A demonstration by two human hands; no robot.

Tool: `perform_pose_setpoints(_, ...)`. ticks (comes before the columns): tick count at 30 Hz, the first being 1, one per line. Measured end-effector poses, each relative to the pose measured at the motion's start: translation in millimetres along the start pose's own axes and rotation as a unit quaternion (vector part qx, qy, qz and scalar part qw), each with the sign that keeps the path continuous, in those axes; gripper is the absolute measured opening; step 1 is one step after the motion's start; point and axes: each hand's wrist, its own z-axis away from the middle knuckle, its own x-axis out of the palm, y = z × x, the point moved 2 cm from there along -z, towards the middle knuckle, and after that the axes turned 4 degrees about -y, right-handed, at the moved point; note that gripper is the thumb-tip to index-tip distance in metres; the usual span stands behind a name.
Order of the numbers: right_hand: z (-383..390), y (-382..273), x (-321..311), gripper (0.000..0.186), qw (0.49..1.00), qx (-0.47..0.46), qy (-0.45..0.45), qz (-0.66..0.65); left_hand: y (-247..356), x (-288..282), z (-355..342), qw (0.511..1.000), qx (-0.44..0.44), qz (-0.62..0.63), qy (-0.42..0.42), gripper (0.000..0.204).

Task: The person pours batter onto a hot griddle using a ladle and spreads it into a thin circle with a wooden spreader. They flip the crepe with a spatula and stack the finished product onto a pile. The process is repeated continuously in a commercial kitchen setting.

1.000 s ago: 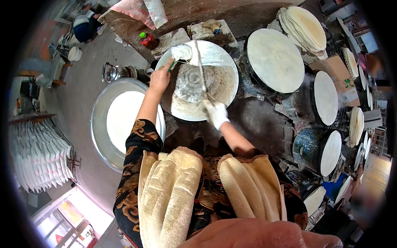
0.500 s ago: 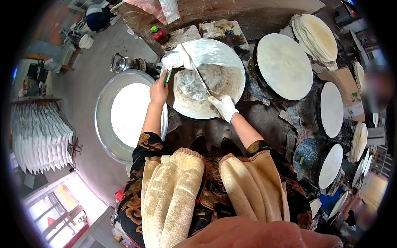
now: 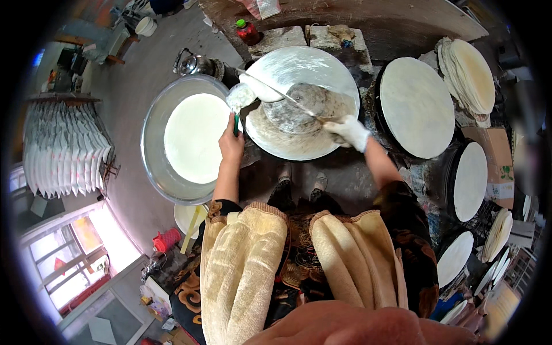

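Observation:
My left hand [image 3: 232,145] is closed around the green handle of a ladle [image 3: 240,98] with white batter in its bowl. The ladle is between a large metal basin [image 3: 150,141] of white batter [image 3: 198,138] and a round griddle [image 3: 287,146]. My right hand [image 3: 349,133], in a white glove, grips a long thin stick [image 3: 292,100] that slants across the griddle. Thick white batter [image 3: 259,89] gathers at the stick's far end, by the ladle. A thin white coat covers part of the griddle, and a grey patch shows in its middle.
Round pans with pale flat sheets [image 3: 417,106] line the right, near a stack of thin round flatbreads [image 3: 468,77] and a cardboard box [image 3: 497,164]. A metal kettle [image 3: 197,63] and a red jar with a green lid [image 3: 247,33] stand behind. A pale bucket [image 3: 190,218] sits below the basin.
My right hand has swung the stick outward to the right, so it lies flatter across the griddle. The ladle has come away from the batter on the griddle toward the basin. The view has shifted.

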Motion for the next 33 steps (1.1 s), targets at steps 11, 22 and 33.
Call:
perform_pose_setpoints(11, -35.2, -52.5, -60.1, 0.034, 0.99, -0.018, -0.085, 0.112, 21.2, -13.8, 87.4, 0.999, -0.028, 0.02, 0.008, 0.07)
perform_pose_setpoints(22, -75.9, -124.3, -55.6, 0.034, 0.988, -0.025, -0.073, 0.136, 34.4, -31.8, 143.9, 0.998, 0.017, 0.023, -0.06, 0.066)
perform_pose_setpoints(33, -71.3, -86.4, -116.0, 0.044, 0.979, -0.048, -0.152, 0.123, 6.0, -74.4, 78.9, 0.761, -0.33, 0.505, 0.239, 0.071)
